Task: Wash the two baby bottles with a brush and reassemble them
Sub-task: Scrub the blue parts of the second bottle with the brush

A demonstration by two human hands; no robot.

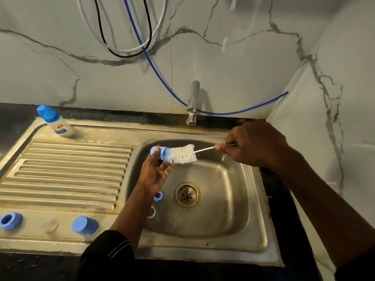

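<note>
- Over the basin of the stainless steel sink [253,220], the left hand [156,175] pinches a small blue plastic cap [159,152], held on its side between thumb and fingertips.
- The right hand [253,145] grips the thin handle of a white-bristled bottle brush [182,154], whose bristles press into the cap's open end.
- A white baby bottle with a blue top [54,122] stands at the drainboard's back left corner.
- A blue screw ring [10,220] and a blue dome cover [84,225] lie on the sink's front rim, and a second blue ring [158,196] lies in the basin near the drain [187,195].

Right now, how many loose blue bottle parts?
4: held cap in left hand; small ring in basin; big ring and loose cap on front ledge. Arm may hide others.
</note>
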